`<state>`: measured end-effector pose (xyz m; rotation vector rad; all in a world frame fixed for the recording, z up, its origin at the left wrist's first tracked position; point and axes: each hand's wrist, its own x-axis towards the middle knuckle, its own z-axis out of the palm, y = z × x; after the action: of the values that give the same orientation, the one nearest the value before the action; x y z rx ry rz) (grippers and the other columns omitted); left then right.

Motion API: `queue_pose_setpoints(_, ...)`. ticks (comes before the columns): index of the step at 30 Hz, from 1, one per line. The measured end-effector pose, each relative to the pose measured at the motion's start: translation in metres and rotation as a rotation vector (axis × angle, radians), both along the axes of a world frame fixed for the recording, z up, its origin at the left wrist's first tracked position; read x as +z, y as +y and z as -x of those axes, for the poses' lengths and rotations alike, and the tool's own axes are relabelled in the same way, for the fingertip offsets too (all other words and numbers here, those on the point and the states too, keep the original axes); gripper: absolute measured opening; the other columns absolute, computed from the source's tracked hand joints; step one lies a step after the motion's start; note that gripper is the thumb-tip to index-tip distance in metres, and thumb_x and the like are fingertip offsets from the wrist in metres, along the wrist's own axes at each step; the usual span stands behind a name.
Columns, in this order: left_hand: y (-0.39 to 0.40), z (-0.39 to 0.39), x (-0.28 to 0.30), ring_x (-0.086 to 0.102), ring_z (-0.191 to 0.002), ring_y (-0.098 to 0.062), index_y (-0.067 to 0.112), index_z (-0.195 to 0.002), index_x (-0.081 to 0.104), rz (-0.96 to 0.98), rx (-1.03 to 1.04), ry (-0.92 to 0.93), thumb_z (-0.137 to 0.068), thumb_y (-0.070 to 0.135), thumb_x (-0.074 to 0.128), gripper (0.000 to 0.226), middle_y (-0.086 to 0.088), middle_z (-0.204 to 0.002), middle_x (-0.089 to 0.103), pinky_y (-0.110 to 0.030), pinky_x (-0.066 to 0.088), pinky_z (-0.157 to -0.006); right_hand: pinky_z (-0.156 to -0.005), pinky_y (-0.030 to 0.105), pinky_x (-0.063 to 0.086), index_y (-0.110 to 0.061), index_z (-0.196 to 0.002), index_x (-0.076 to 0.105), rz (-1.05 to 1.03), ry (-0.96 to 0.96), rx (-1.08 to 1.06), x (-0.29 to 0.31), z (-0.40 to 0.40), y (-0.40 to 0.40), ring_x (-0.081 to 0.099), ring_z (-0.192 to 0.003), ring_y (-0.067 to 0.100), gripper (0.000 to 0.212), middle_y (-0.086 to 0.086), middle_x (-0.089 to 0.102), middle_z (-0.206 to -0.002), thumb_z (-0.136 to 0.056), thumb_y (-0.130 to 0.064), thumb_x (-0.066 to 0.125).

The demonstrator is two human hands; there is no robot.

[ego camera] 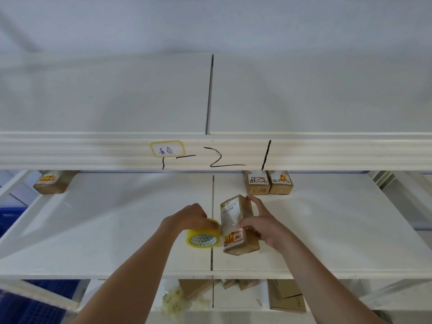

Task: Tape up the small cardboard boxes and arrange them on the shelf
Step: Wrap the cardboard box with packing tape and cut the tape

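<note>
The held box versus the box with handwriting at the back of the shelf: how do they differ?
The held box sits near the shelf front, gripped by the right hand; the handwritten box stands untouched at the back beside another box. The held box has a printed label and shiny tape on top; the handwritten box bears marker writing. The left hand holds a tape roll against the held box only. Both are small brown cardboard.

A yellow-bordered paper label (167, 148) with blue handwriting sticks to the ribbed white beam above and beyond the hands, black marker strokes (228, 160) just to its right. Blue plastic crates (28, 307) sit low on the left. Below the hands lie flat brown cardboard pieces (286, 298) and crumpled clear tape scraps (174, 300).
</note>
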<state>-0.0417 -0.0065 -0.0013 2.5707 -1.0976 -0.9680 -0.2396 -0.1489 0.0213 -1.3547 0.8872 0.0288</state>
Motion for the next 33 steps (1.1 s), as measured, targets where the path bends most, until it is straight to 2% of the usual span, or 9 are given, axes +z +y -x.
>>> queue_pose_setpoints(5,-0.005,0.004,0.002,0.066,-0.069,-0.01,0.023,-0.071,0.065,-0.017,-0.023,0.009,-0.071,0.074,0.073,0.052,0.005,-0.074,0.067,-0.022,0.051,-0.063,-0.087,0.047,0.061,-0.057,-0.13,0.045,-0.096,-0.084,0.009,-0.011,0.01,-0.002,0.075,-0.096,0.035,0.091,0.014,0.064,-0.125,-0.072,0.004,0.082)
queue_pose_setpoints(8,-0.008,0.005,0.002,0.068,-0.072,-0.01,0.025,-0.072,0.065,-0.043,-0.033,0.0,-0.069,0.075,0.073,0.051,0.006,-0.076,0.068,-0.023,0.052,-0.064,-0.09,0.05,0.06,-0.054,-0.133,0.046,-0.143,-0.125,-0.007,-0.015,0.012,-0.001,0.074,-0.098,0.037,0.093,0.016,0.064,-0.127,-0.072,0.008,0.079)
queue_pose_setpoints(11,-0.01,0.004,0.001,0.069,-0.074,-0.012,0.024,-0.074,0.067,-0.07,-0.028,-0.018,-0.064,0.077,0.073,0.054,0.006,-0.077,0.069,-0.026,0.057,-0.071,-0.087,0.048,0.06,-0.052,-0.135,0.048,-0.185,-0.158,-0.03,-0.018,0.012,0.001,0.073,-0.101,0.039,0.093,0.016,0.063,-0.128,-0.073,0.011,0.077)
queue_pose_setpoints(17,-0.016,0.01,0.005,0.07,-0.072,-0.013,0.025,-0.072,0.065,-0.108,-0.045,-0.058,-0.052,0.082,0.068,0.06,0.006,-0.076,0.069,-0.031,0.06,-0.075,-0.079,0.044,0.061,-0.051,-0.134,0.045,-0.216,-0.167,-0.118,-0.025,0.009,0.005,0.072,-0.101,0.041,0.086,0.017,0.062,-0.126,-0.074,0.007,0.068)
queue_pose_setpoints(20,-0.012,0.02,0.0,0.067,-0.082,-0.019,0.025,-0.085,0.064,-0.161,-0.045,-0.134,-0.048,0.083,0.067,0.068,0.005,-0.082,0.067,-0.035,0.059,-0.079,-0.079,0.046,0.063,-0.044,-0.14,0.033,-0.142,-0.064,-0.124,-0.032,-0.001,0.017,0.068,-0.103,0.04,0.082,0.016,0.058,-0.126,-0.079,0.003,0.061)
queue_pose_setpoints(23,-0.009,0.03,-0.009,0.063,-0.087,-0.021,0.022,-0.098,0.064,-0.168,-0.019,-0.183,-0.055,0.077,0.072,0.07,0.006,-0.083,0.062,-0.032,0.05,-0.074,-0.067,0.038,0.063,-0.042,-0.137,0.03,-0.14,-0.013,-0.182,-0.045,-0.004,0.027,0.069,-0.097,0.037,0.079,0.015,0.058,-0.12,-0.079,0.004,0.057)
queue_pose_setpoints(26,-0.013,0.038,-0.009,0.06,-0.084,-0.02,0.019,-0.108,0.066,-0.155,-0.006,-0.196,-0.064,0.069,0.075,0.068,0.005,-0.086,0.062,-0.031,0.044,-0.075,-0.067,0.037,0.062,-0.043,-0.135,0.031,-0.176,-0.001,-0.236,-0.055,0.0,0.027,0.069,-0.099,0.038,0.079,0.015,0.059,-0.121,-0.078,0.005,0.057)
queue_pose_setpoints(30,-0.014,0.039,-0.005,0.061,-0.084,-0.019,0.018,-0.111,0.066,-0.171,-0.011,-0.197,-0.069,0.066,0.078,0.065,0.003,-0.093,0.066,-0.031,0.044,-0.076,-0.066,0.035,0.062,-0.043,-0.136,0.028,-0.171,0.02,-0.226,-0.057,-0.002,0.028,0.069,-0.098,0.036,0.079,0.013,0.057,-0.122,-0.081,0.004,0.059)
queue_pose_setpoints(33,-0.013,0.034,-0.004,0.062,-0.084,-0.019,0.018,-0.111,0.067,-0.186,-0.012,-0.213,-0.07,0.064,0.078,0.063,0.003,-0.095,0.067,-0.031,0.045,-0.076,-0.062,0.031,0.061,-0.045,-0.134,0.022,-0.139,0.006,-0.186,-0.053,-0.011,0.035,0.075,-0.086,0.029,0.082,0.009,0.061,-0.118,-0.082,-0.011,0.076)
